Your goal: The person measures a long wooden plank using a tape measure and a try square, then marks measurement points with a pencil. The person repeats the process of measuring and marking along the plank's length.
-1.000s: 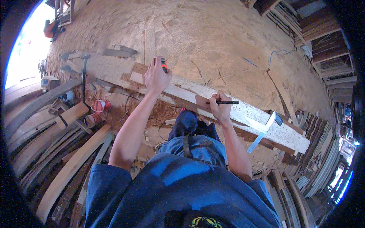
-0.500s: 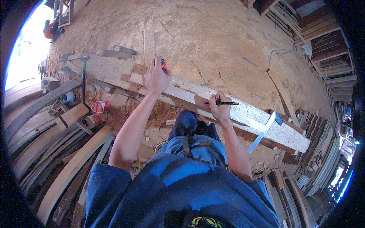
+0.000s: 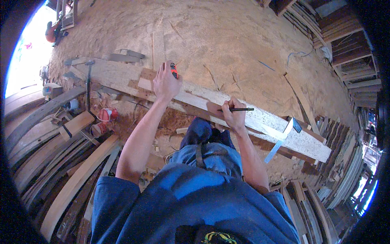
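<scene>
A long pale wooden plank (image 3: 260, 122) runs across in front of me, from the far left to the near right. On its left part lies my left hand (image 3: 167, 83), closed around an orange and black tape measure (image 3: 174, 70); a tape blade cannot be made out. Near the plank's middle, my right hand (image 3: 234, 114) grips a black pen (image 3: 243, 109) between thumb and fingers. The pen lies nearly level, its thicker end pointing right and its thin tip toward the left, close above the wood. A metal try square (image 3: 280, 140) with a dark stock rests across the plank's right part.
Red and white buckets (image 3: 107, 115) stand left of my legs. Curved timbers (image 3: 77, 179) are piled at the lower left, and stacked boards (image 3: 339, 140) lie at the right. Sawdust-covered ground (image 3: 227, 40) stretches beyond the plank. More lumber (image 3: 353, 61) fills racks at the far right.
Both hands stay in nearly the same places, still holding the tape measure and the pen. The view has shifted very slightly.
</scene>
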`<state>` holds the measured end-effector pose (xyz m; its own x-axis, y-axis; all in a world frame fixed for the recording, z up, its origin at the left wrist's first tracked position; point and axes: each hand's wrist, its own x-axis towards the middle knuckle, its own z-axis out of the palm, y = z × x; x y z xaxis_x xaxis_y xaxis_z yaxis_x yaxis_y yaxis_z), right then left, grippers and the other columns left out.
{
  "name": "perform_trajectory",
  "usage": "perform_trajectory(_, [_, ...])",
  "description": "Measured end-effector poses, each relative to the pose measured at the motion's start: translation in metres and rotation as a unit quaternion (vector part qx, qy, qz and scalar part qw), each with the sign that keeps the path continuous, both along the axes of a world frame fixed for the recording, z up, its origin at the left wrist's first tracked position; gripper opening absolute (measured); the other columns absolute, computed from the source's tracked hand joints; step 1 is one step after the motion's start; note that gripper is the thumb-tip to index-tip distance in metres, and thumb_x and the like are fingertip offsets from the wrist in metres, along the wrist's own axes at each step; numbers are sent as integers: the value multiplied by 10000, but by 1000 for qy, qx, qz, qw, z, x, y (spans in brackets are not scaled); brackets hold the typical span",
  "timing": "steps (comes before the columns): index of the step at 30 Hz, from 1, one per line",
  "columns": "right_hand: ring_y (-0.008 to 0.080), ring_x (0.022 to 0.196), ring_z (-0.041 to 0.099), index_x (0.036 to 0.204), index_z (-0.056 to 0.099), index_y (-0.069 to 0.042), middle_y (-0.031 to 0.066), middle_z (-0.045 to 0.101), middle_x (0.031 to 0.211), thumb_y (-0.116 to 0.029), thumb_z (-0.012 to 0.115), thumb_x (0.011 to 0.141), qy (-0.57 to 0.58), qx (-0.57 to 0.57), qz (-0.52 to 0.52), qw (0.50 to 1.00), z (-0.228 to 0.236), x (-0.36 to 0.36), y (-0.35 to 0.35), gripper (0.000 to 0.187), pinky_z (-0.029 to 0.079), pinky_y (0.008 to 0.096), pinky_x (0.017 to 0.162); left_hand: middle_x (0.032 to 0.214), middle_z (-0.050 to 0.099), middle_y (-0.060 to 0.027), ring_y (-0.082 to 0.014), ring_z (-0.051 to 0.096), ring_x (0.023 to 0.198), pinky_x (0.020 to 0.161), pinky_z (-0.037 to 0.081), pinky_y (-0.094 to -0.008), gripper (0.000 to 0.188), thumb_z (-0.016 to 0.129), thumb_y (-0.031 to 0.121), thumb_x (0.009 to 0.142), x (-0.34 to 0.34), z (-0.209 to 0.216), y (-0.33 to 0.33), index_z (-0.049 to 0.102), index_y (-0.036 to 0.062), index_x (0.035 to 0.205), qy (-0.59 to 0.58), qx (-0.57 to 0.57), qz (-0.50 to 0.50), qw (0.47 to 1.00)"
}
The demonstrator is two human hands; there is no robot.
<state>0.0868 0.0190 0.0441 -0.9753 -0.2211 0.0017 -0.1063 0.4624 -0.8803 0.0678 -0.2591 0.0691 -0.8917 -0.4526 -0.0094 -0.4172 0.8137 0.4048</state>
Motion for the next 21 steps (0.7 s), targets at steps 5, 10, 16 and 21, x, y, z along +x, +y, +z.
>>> perform_trajectory(5, [195,468,443,681,469,-34,111,488,524,-162,672,876,-7,14,-3,1000,5,-2,-2,310,381,383,476,1178,620,-161,-384,648,1083,860,540,-521,544,739,191,786,-1,-1,3,516,90,1272,5,-7,13,1000])
perform_trajectory(10, [186,475,467,679,470,-31,110,497,527,-159,681,868,-13,17,10,1000,1,-2,1,311,388,372,478,1178,621,-160,-387,650,1080,863,538,-520,553,738,197,788,-1,-4,-1,513,98,1284,5,6,8,1000])
perform_trajectory(16, [113,491,384,674,408,-57,32,414,523,-90,660,913,21,-3,6,1000,4,0,-3,349,333,329,468,1159,627,-157,-390,657,1063,849,538,-520,551,742,203,790,1,-5,0,515,115,1284,10,-8,18,1000])
perform_trajectory(21, [123,556,352,663,427,-59,22,381,571,-138,667,900,-74,-120,-76,987,-26,0,5,346,317,346,508,1170,629,-157,-389,657,1062,850,531,-530,558,741,203,787,-1,-4,-3,514,115,1289,-15,1,17,1000])
